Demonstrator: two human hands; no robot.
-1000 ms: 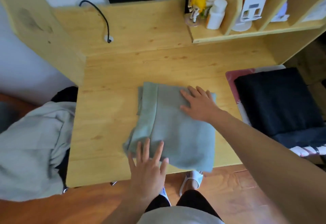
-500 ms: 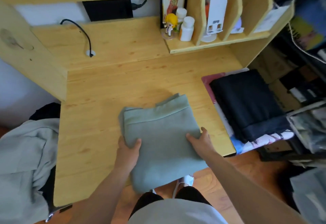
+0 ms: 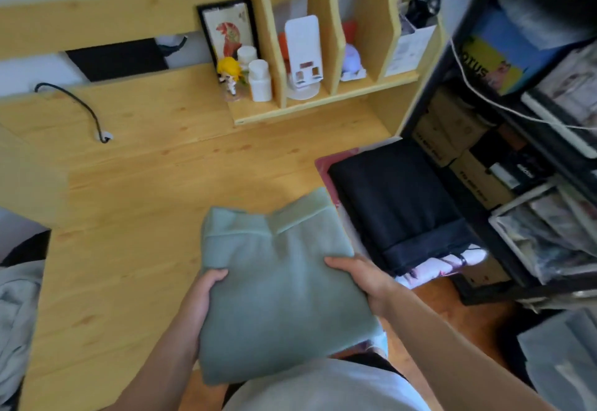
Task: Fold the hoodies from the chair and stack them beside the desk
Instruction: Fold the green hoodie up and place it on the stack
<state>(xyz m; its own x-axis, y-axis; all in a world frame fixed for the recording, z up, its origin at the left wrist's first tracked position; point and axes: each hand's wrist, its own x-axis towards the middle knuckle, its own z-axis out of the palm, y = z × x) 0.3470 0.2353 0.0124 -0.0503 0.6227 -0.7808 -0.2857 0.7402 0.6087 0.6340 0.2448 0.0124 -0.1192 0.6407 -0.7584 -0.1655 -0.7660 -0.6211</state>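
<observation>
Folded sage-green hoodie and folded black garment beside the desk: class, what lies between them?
In the head view, only a strip of the pink-edged printed surface under the black garment separates it from the green hoodie; no other object.

You're in a home bedroom or study: pine desk (image 3: pixel 135 184) with a figurine (image 3: pixel 230 77), framed picture (image 3: pixel 229 30), cluttered shelving (image 3: pixel 533 158).

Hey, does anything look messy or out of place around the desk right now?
Nothing looks spilled or damaged. The green hoodie is neatly folded, held by the left hand and right hand. Only the grey hoodie at the left edge lies rumpled, unfolded.
</observation>
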